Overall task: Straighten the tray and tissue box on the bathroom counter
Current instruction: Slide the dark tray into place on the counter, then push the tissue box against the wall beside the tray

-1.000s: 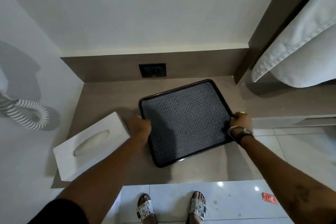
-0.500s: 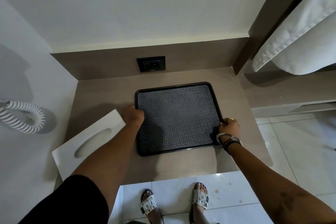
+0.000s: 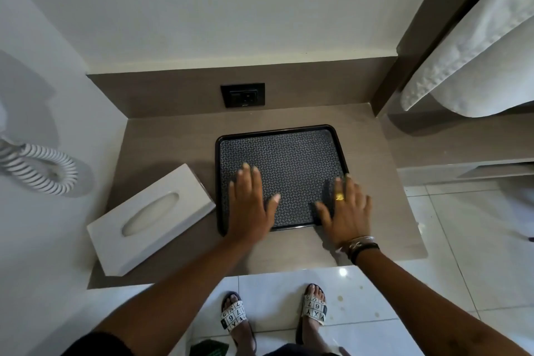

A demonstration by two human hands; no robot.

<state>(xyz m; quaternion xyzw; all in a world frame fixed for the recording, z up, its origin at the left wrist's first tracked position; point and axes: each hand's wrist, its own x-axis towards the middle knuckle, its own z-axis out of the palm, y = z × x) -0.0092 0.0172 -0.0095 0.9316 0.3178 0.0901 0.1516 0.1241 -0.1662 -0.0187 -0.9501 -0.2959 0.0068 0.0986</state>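
Note:
A black tray (image 3: pixel 284 131) with a patterned grey mat lies square to the back wall in the middle of the brown counter (image 3: pixel 161 136). My left hand (image 3: pixel 250 205) is spread flat over the tray's near left part, fingers apart. Over the near right corner my right hand (image 3: pixel 345 214), wearing a gold ring, is spread open too. Neither hand grips anything. A white tissue box (image 3: pixel 150 218) sits at an angle on the counter's left, its near corner by the front edge, its right corner close to the tray.
A black wall socket (image 3: pixel 242 94) is set in the backsplash behind the tray. A coiled white cord (image 3: pixel 43 170) hangs on the left wall. White towels (image 3: pixel 474 46) hang at the upper right. My sandalled feet (image 3: pixel 234 319) stand on the tiled floor below the counter edge.
The tray turned from skewed to square with the wall. Both hands let go of its side rims and now lie spread over its near part. The tissue box stayed angled.

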